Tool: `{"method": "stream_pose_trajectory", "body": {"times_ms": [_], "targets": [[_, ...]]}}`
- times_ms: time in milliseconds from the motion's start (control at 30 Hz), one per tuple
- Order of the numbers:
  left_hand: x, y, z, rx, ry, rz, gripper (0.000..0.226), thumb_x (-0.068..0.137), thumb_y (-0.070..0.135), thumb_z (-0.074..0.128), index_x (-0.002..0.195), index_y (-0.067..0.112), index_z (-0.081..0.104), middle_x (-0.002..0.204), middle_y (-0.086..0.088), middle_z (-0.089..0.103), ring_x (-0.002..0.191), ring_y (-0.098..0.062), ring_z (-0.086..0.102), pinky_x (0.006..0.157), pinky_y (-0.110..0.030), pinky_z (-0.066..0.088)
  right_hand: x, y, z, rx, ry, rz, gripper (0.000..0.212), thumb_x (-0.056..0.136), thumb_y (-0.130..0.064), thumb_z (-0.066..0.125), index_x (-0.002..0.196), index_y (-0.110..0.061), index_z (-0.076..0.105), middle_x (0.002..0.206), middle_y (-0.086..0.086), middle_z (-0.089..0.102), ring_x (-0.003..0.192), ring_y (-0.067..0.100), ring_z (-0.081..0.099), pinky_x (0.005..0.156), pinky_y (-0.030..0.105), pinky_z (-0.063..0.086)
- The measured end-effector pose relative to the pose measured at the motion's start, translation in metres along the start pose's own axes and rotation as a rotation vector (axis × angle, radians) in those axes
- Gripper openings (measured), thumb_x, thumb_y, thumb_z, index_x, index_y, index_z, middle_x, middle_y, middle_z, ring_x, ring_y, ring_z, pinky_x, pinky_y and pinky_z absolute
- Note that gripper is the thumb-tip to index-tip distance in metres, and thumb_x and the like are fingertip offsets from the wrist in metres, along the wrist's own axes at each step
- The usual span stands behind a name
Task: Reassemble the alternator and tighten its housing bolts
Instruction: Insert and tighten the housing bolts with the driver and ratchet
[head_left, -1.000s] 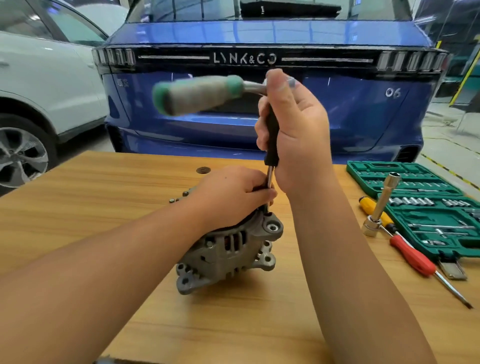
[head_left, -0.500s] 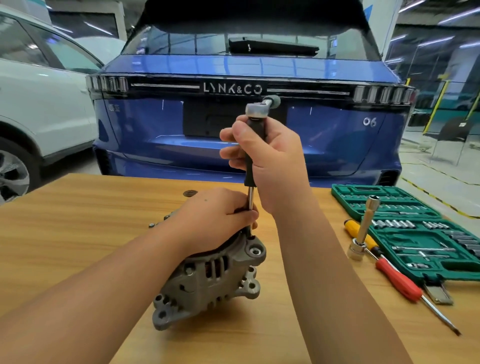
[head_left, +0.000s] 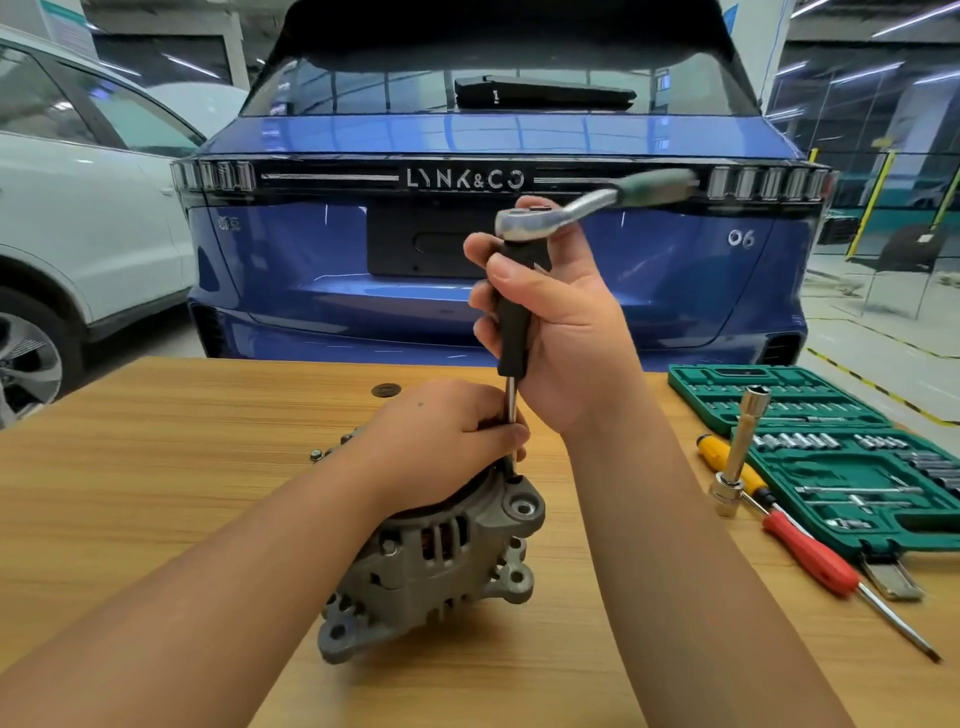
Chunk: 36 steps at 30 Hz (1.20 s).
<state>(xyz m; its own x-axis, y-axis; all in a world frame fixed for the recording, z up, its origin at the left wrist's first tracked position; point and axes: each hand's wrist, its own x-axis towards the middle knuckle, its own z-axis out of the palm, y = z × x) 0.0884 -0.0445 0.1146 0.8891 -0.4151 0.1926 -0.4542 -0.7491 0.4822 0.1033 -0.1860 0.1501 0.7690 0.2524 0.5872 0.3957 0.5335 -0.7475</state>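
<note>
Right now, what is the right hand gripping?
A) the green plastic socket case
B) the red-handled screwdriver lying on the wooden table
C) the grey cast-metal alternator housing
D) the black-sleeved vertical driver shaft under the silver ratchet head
D: the right hand curls round the black-sleeved vertical driver shaft below the silver ratchet head, while the left hand rests on the grey cast-metal alternator housing.

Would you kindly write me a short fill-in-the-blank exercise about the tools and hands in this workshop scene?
1. The right hand grips the black handle of an upright driver topped by a ____.
2. The left hand rests on the ____ and pinches the driver's shaft.
3. The socket case is coloured ____.
4. Beside the yellow screwdriver lies one with a ____ handle.

Answers: ratchet; alternator; green; red
</note>
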Motion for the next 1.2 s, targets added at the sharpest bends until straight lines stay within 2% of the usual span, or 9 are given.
{"method": "stream_pose_trajectory", "body": {"times_ms": [133, 267, 400, 533, 633, 733, 967, 1067, 1200], "targets": [[-0.002, 0.003, 0.000, -0.004, -0.003, 0.007, 0.018, 0.101, 0.046, 0.054, 0.102, 0.037, 0.069, 0.096, 0.018, 0.073, 0.093, 0.000, 0.065, 0.088, -0.039, 0.056, -0.001, 0.001, 0.000, -0.140, 0.005, -0.205, 0.034, 0.096, -0.001, 0.051, 0.119, -0.024, 0.058, 0.097, 0.010, 0.066, 0.069, 0.021, 0.058, 0.061, 0.032, 0.048], [-0.003, 0.003, -0.002, -0.011, 0.000, 0.010, 0.017, 0.100, 0.045, 0.056, 0.099, 0.036, 0.070, 0.096, 0.017, 0.073, 0.093, -0.002, 0.066, 0.088, -0.041, 0.055, -0.003, -0.007, 0.002, 0.114, -0.128, -0.065, 0.038, 0.097, -0.035, 0.044, 0.128, -0.017, 0.057, 0.092, 0.012, 0.058, 0.069, 0.024, 0.049, 0.061, 0.035, 0.038], [-0.004, 0.003, 0.000, 0.012, -0.003, 0.015, 0.020, 0.100, 0.048, 0.054, 0.101, 0.034, 0.069, 0.097, 0.014, 0.073, 0.094, -0.005, 0.066, 0.088, -0.043, 0.056, 0.000, -0.008, 0.010, -0.015, 0.116, -0.030, 0.035, 0.096, -0.038, 0.059, 0.123, -0.017, 0.059, 0.078, 0.003, 0.055, 0.056, 0.016, 0.046, 0.051, 0.027, 0.039], [-0.003, 0.005, 0.002, 0.074, -0.009, 0.018, 0.021, 0.099, 0.053, 0.052, 0.102, 0.039, 0.067, 0.095, 0.016, 0.070, 0.090, -0.002, 0.063, 0.085, -0.040, 0.056, -0.002, -0.008, 0.011, -0.267, 0.359, -0.094, 0.017, 0.093, -0.024, 0.072, 0.083, -0.014, 0.063, 0.061, -0.001, 0.046, 0.049, 0.013, 0.037, 0.046, 0.027, 0.033], [-0.003, 0.004, 0.001, 0.058, 0.005, 0.009, 0.020, 0.099, 0.052, 0.053, 0.101, 0.037, 0.068, 0.095, 0.016, 0.072, 0.092, -0.003, 0.064, 0.086, -0.042, 0.056, -0.004, -0.013, 0.007, -0.059, 0.184, 0.033, 0.009, 0.093, -0.017, 0.067, 0.101, -0.014, 0.065, 0.070, 0.000, 0.058, 0.054, 0.012, 0.047, 0.054, 0.025, 0.040], [-0.003, 0.004, 0.000, 0.025, 0.009, 0.005, 0.019, 0.100, 0.049, 0.055, 0.101, 0.036, 0.069, 0.096, 0.015, 0.073, 0.094, -0.006, 0.066, 0.088, -0.044, 0.055, -0.004, -0.007, 0.003, -0.026, 0.053, -0.059, 0.037, 0.094, -0.005, 0.060, 0.127, -0.021, 0.056, 0.084, 0.005, 0.066, 0.061, 0.014, 0.053, 0.059, 0.026, 0.047], [-0.003, 0.007, 0.001, 0.041, 0.012, 0.007, 0.022, 0.101, 0.046, 0.054, 0.105, 0.031, 0.070, 0.097, 0.011, 0.073, 0.093, -0.007, 0.066, 0.088, -0.044, 0.055, -0.002, 0.004, 0.003, -0.082, 0.043, -0.185, 0.046, 0.098, -0.001, 0.051, 0.120, -0.038, 0.067, 0.087, 0.010, 0.055, 0.061, 0.018, 0.046, 0.052, 0.027, 0.042], [-0.004, 0.008, 0.000, 0.044, 0.007, 0.013, 0.022, 0.101, 0.045, 0.054, 0.106, 0.030, 0.070, 0.097, 0.011, 0.073, 0.093, -0.008, 0.066, 0.088, -0.045, 0.055, -0.002, 0.002, 0.003, 0.110, -0.075, -0.137, 0.036, 0.099, -0.021, 0.039, 0.130, -0.025, 0.058, 0.086, 0.012, 0.059, 0.060, 0.020, 0.045, 0.050, 0.026, 0.038], [-0.003, 0.008, 0.001, 0.049, 0.007, 0.016, 0.021, 0.101, 0.045, 0.054, 0.105, 0.031, 0.069, 0.096, 0.012, 0.073, 0.092, -0.007, 0.066, 0.087, -0.044, 0.056, -0.001, -0.003, 0.005, 0.114, -0.006, -0.070, 0.045, 0.090, -0.045, 0.056, 0.129, -0.023, 0.057, 0.084, 0.008, 0.060, 0.059, 0.019, 0.044, 0.051, 0.028, 0.036]]}}
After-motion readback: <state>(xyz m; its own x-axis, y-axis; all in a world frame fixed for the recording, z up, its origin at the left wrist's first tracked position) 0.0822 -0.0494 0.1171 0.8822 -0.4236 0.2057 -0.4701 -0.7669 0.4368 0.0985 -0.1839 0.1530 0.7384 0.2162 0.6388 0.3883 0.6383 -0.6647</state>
